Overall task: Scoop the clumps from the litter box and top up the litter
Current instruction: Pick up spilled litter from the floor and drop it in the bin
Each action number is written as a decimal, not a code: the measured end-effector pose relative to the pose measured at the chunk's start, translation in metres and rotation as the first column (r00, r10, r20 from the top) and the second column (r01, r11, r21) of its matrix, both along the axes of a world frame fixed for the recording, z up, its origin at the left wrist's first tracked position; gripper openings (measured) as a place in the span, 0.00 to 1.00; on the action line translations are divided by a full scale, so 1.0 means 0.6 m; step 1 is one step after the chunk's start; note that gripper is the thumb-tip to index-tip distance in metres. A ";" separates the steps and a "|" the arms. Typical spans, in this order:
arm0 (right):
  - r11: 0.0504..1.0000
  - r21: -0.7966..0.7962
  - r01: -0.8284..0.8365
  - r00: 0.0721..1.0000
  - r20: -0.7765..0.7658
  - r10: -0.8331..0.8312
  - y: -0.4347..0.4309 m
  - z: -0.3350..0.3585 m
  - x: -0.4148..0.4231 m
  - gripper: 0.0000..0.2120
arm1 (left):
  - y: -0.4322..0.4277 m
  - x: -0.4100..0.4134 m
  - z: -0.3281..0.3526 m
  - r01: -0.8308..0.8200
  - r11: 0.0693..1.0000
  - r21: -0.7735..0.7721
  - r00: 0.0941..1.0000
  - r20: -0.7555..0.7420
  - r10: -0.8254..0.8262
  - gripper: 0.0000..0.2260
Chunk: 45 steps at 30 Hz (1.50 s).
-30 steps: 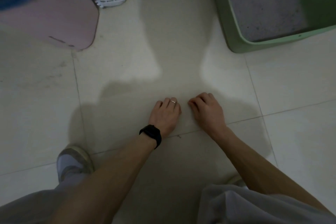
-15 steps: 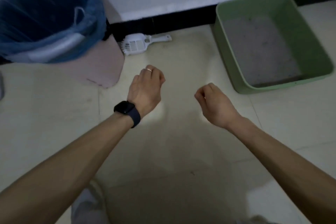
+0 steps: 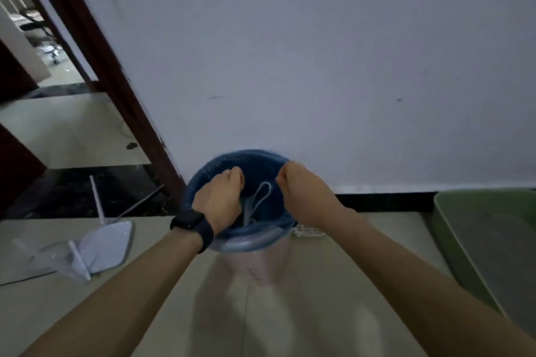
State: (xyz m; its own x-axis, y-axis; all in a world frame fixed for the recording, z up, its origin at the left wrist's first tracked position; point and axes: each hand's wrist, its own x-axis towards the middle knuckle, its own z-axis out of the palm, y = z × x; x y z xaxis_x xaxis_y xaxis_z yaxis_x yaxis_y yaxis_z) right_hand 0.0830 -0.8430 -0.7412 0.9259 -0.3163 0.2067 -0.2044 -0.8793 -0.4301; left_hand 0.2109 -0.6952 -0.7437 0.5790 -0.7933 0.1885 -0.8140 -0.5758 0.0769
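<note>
Gripping the blue bag lining the bin, both hands, left and right, are fisted; no writing legible.

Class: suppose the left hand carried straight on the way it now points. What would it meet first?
Probably the blue bag lining the bin: the left hand points forward and down into its mouth. Depth is unclear, so which part of the bag is a guess.

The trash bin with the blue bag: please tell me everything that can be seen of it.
The trash bin stands upright on the pale tiled floor, against the white wall. Its body looks like pale pink plastic and is blurred. A thin blue bag lines it and folds over the round rim. A whitish loop lies inside. The left hand reaches into the opening; the right hand closes at the bag's right edge.
</note>
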 end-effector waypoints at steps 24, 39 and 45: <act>0.983 -0.129 0.131 0.965 -0.209 -0.156 0.010 -0.101 0.026 0.23 | 0.056 0.030 -0.106 -0.131 0.991 0.037 0.974 -0.180 0.136 0.14; 0.969 0.213 0.122 0.980 -0.177 -0.085 0.000 -0.134 -0.085 0.32 | 0.018 -0.044 -0.094 -0.040 0.999 0.019 0.982 -0.185 0.042 0.24; 0.995 0.090 0.047 0.958 -0.285 -0.020 -0.014 -0.111 -0.132 0.29 | -0.105 -0.101 -0.102 0.111 0.991 0.080 0.959 -0.268 -0.086 0.24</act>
State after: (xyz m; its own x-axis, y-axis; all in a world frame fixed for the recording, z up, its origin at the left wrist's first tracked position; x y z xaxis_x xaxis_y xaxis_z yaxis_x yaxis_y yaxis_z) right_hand 0.0035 -0.8517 -0.8075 0.9306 -0.3536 -0.0953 -0.3587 -0.8277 -0.4315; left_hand 0.1506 -0.7581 -0.8050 0.5160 -0.8557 -0.0382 -0.8251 -0.5086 0.2460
